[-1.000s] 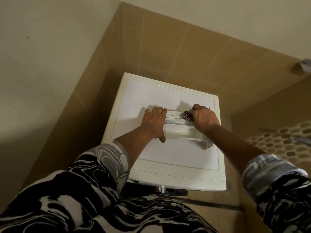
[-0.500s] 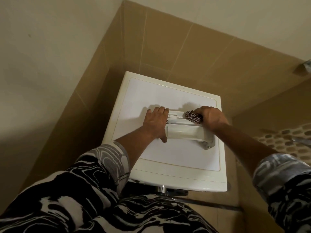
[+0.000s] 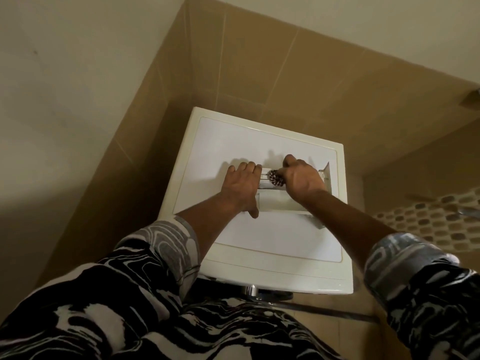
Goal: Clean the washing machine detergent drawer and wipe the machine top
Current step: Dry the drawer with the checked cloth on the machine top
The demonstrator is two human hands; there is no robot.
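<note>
1. Detergent drawer (image 3: 276, 202) lay on the machine top (image 3: 259, 242), right of centre, with one end near the right edge. It was long, pale cream plastic, with ribbed dividers along its back part.
2. Left hand (image 3: 242, 187): fingers straight, flat over the drawer's left end, thumb spread toward the front edge.
3. Right hand (image 3: 302, 180): clenched round a balled red-and-white checked cloth (image 3: 274, 178), pressing it onto the dividers.

Tan wall tiles (image 3: 246, 74) meet in the far corner under a cream painted wall (image 3: 65, 87); a pebble mosaic band (image 3: 428, 219) (dimly lit) runs right.
</note>
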